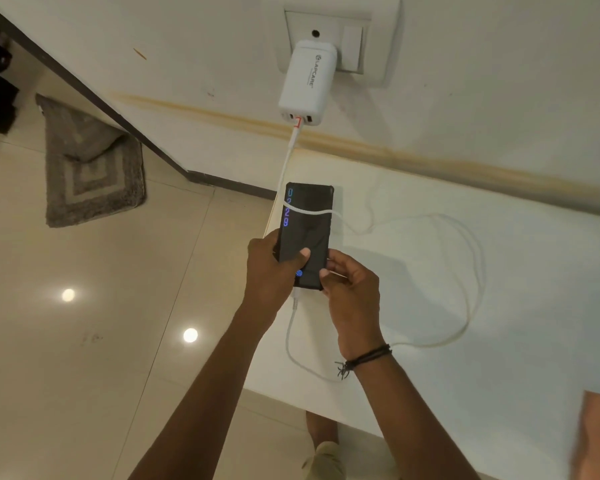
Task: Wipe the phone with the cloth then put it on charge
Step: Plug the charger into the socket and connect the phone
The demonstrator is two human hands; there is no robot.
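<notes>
While I look down from the head camera, this is what I read, nearest first:

Feet: one foot [323, 452] shows at the bottom edge, under the desk's near rim.
Wrist band: a black thread band [364, 358] circles my right wrist.
Right hand: my right hand [352, 292] is curled against the phone's lower right corner, its thumb tip on the glass near the bottom; the fingers are tucked behind, and I cannot tell how tightly they press.
Left hand: my left hand [269, 268] wraps the phone's left edge, thumb laid across the screen, fingers hidden behind the case.
Phone: the phone [307, 230] is held by both hands over the desk's left end, screen up, long axis running away from me. Blue digits glow down its upper left side and a blue round mark glows near the bottom.
Cable: a white cable [465, 282] is plugged into the phone's near end, loops wide over the desk to the right, crosses the upper screen and climbs to the charger.
Desk: the white desk [499, 393] carries the cable loop; whether the phone's far end touches it I cannot tell.
Floor: glossy beige tiles [84, 375] reflect two round lights on the left.
Mat: a grey mat [90, 168] lies on the floor by the dark skirting, one corner folded.
Charger: a white charger [307, 83] sits in the wall socket [357, 43], the cable's red-tipped plug in a lower port.
</notes>
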